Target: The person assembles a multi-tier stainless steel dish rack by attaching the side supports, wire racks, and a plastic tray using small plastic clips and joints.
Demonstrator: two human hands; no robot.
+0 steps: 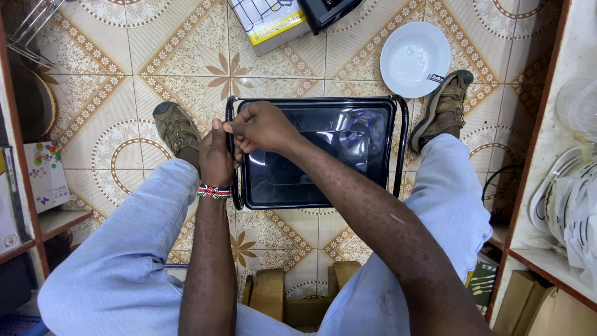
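White plate [415,59] on the patterned tile floor [106,93] — a box [268,23], perhaps cardboard, lies near it.

We spot a white-and-yellow cardboard box [268,22] up top on the tiles, a white box with colourful dots [45,174] on the left shelf — plus brown cartons [547,308] bottom right.
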